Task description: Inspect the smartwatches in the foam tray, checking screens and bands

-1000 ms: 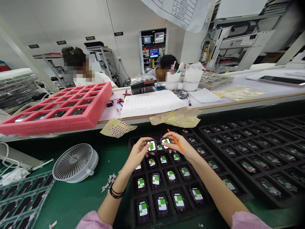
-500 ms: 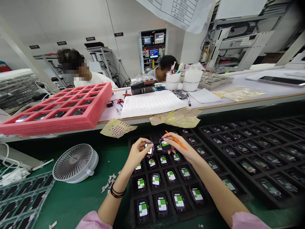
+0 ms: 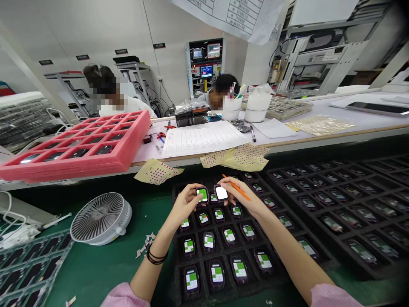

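Left watch unit (image 3: 203, 192) and right watch unit (image 3: 221, 193) face up at you, side by side and just apart, above the black foam tray (image 3: 204, 260) and toward its far edge. Your left hand (image 3: 186, 199) is curled in on the left watch unit, its fingers at the unit's outer side and its thumb laid on the lit screen, which shows green and white. Your right hand (image 3: 242, 194) mirrors it, closed on the outer side of the right watch unit, whose screen glows plain white; an orange pen-like tool (image 3: 237, 187) slants across the same hand. Both units sit between your two hands, the left one nearer the tray's left edge.

Below them, other watch units (image 3: 217, 273) lie in rows of compartments, screens lit in green and white, down to the tray's near edge. A second black tray (image 3: 348, 234) of dimmer units (image 3: 362, 251) lies toward the right edge of the green desk (image 3: 96, 273). Left of your left hand stands a round fan (image 3: 101, 215), with small scraps (image 3: 147, 244) beside it and a clear plastic tray (image 3: 59, 273) toward the desk's near left corner. Along the front edge of the raised shelf (image 3: 319, 140), yellow dotted sheets (image 3: 159, 171) hang over, a printed form (image 3: 204, 137) lies behind them, and a pink foam tray (image 3: 96, 167) juts out at the left.
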The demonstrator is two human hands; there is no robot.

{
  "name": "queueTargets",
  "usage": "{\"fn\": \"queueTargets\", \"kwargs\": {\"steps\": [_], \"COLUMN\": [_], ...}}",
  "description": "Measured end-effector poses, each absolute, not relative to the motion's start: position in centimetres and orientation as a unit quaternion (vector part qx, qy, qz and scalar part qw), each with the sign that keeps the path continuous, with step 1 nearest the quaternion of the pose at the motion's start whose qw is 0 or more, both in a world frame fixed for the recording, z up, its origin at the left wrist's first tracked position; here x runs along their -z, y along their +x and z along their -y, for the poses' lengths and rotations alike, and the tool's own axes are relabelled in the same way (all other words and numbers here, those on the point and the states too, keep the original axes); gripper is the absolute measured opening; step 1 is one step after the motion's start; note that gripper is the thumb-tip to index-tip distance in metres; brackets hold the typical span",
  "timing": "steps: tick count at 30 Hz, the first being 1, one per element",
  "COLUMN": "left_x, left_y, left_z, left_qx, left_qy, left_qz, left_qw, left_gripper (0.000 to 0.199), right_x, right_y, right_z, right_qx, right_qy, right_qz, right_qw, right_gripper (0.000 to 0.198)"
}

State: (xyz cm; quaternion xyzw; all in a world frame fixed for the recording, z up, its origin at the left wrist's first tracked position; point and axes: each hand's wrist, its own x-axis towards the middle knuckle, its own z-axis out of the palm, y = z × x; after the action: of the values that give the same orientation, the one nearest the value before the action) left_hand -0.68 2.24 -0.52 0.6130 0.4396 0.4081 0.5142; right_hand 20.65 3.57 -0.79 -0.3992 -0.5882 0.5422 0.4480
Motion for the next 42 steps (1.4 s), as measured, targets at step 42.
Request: {"fn": "queueTargets", "kwargs": {"steps": [42], "left_x": [-0.2], "left_y": [-0.2], "left_z": [-2.0], "left_qx": [-0.430], "left_qy": [0.589], "left_qz": [-0.454], "left_qw": [0.512], "left_gripper": [0.038], "right_x": [0.2], "right_y": [20.6], "right_z": [-3.5], "right_qx": [-0.554], "right_qy": [-0.398], "right_qz": [0.557], "right_qw": [0.473], "right_gripper": [0.028]}}
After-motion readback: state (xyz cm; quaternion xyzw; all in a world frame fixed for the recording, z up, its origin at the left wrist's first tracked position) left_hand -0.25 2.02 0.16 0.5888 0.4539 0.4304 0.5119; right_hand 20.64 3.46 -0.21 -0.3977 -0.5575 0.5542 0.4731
